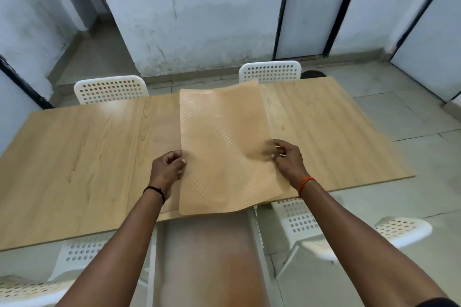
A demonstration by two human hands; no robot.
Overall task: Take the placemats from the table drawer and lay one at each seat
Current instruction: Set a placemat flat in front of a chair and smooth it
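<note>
Wooden table [74,157] spreads under and beyond both hands, long side running left to right, light grain.

Open drawer [204,257] juts out from the near table edge, directly below and between the two forearms; inside looks bare and brownish, blurred.

Four white perforated chairs: one beyond the left hand at the far table edge [111,88], one beyond the right hand at the far edge [270,71], one below the right forearm on the near side [349,234], one below the left forearm, partly under the table [32,289].

Placemats [222,147], tan with a dotted embossed texture, held between the two hands, above the tabletop and tilted away. More than one sheet: a second edge shows behind the top one on the right side and at the near right corner. Near edge overhangs the drawer.

Left hand [168,169] pinches the left edge of the placemats, thumb on top, fingers curled underneath. Black band on that wrist.

Right hand [287,159] grips the right edge, fingers curled around it; motion blur at the fingertips. Orange thread on that wrist.
</note>
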